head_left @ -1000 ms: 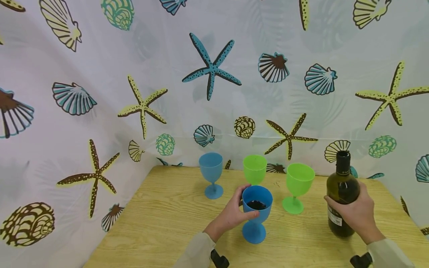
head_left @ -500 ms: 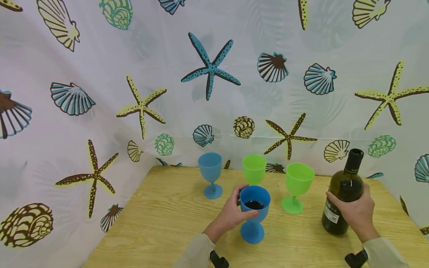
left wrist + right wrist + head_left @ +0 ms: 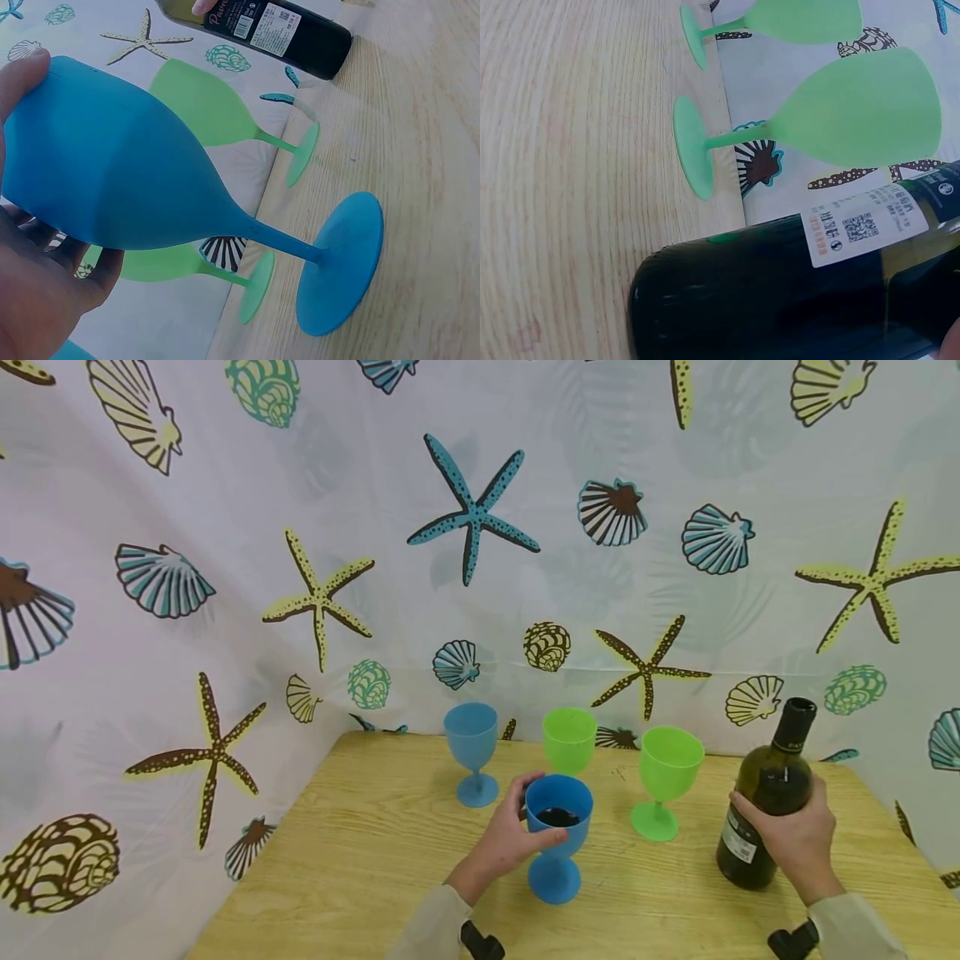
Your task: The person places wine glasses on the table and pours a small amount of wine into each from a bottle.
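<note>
My left hand (image 3: 513,831) grips the bowl of a blue plastic goblet (image 3: 558,827), thumb in front and fingers behind. Dark liquid (image 3: 558,817) lies in the bottom of its bowl. In the left wrist view the goblet's round foot (image 3: 341,262) shows close over the tabletop. On the right, my right hand (image 3: 795,839) holds a dark green wine bottle (image 3: 772,785) round its body. The bottle leans, its uncapped neck tipped to the right and its base low over the table. A white label with a printed code (image 3: 866,225) is on its side.
Behind the hands stand a second blue goblet (image 3: 472,739) and two green goblets, one at the back middle (image 3: 570,739) and one nearer the bottle (image 3: 667,768). The wooden table (image 3: 352,852) ends at a curtain (image 3: 360,485) printed with shells and starfish.
The bottle has gone from upright to leaning right, its base shifting left. My left hand and the held goblet have moved slightly left. The standing goblets are unmoved.
</note>
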`<move>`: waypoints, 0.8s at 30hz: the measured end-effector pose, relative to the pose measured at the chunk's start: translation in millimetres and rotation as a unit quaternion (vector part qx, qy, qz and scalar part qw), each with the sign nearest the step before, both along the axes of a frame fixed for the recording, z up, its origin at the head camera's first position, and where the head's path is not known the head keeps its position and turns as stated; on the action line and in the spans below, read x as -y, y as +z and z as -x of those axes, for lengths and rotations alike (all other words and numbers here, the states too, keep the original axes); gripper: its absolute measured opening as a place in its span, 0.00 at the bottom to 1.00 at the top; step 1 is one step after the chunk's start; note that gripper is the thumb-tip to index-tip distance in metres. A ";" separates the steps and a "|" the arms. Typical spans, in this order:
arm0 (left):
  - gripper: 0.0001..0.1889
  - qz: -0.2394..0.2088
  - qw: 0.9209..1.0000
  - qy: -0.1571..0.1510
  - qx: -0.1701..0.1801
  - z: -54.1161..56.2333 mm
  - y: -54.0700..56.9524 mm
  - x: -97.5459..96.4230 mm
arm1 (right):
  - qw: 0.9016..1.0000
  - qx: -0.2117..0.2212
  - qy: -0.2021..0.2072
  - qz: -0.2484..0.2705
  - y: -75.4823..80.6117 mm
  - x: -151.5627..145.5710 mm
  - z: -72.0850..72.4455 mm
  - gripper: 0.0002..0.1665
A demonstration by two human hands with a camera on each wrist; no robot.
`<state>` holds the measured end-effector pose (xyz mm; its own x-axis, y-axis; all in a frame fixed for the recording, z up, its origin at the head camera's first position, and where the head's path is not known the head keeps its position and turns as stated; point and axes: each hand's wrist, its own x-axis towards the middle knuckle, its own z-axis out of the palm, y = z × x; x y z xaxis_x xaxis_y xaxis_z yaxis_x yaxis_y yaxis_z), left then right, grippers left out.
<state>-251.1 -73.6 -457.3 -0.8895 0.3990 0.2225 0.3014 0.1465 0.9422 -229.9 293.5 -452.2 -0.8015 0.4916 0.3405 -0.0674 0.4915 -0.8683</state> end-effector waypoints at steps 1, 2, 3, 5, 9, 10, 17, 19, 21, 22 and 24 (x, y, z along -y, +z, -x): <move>0.41 0.000 1.000 0.001 0.000 0.1 0.3 1.1 | 1.000 -0.001 -0.001 0.001 0.0 -0.2 -0.2 0.53; 0.41 -0.002 1.000 0.003 0.000 0.1 0.6 2.2 | 1.000 -0.003 0.000 0.003 0.1 -0.4 -0.3 0.53; 0.41 -0.001 1.000 0.005 0.001 0.0 0.6 3.4 | 1.000 -0.003 0.000 0.003 0.1 -0.7 -0.5 0.53; 0.41 0.001 1.000 0.012 0.002 0.1 0.6 6.1 | 1.000 -0.001 0.000 0.003 0.1 -1.0 -0.8 0.53; 0.41 0.005 1.000 0.025 0.002 -0.3 0.6 13.4 | 1.000 0.002 -0.002 0.004 -0.8 -2.5 -0.9 0.53; 0.41 0.004 1.000 0.029 0.002 0.0 1.5 16.0 | 1.000 0.002 -0.002 0.006 -0.8 -2.7 -0.4 0.53; 0.41 -0.002 0.998 0.063 0.004 1.9 4.4 38.3 | 1.000 0.010 -0.007 0.027 -1.9 -5.0 0.3 0.53; 0.41 -0.005 0.997 0.074 0.000 3.3 4.8 45.7 | 0.999 0.012 -0.005 0.030 -1.5 -5.5 0.2 0.53; 0.40 -0.010 0.996 0.085 -0.004 5.0 5.4 53.7 | 0.999 0.013 -0.003 0.030 -0.7 -5.8 0.4 0.53; 0.40 -0.013 0.996 0.090 -0.006 6.2 5.5 58.1 | 0.999 0.012 -0.003 0.030 -0.4 -5.9 0.7 0.53; 0.39 -0.015 0.995 0.100 -0.007 8.4 6.1 67.6 | 0.999 0.012 -0.003 0.030 -0.3 -5.9 1.7 0.54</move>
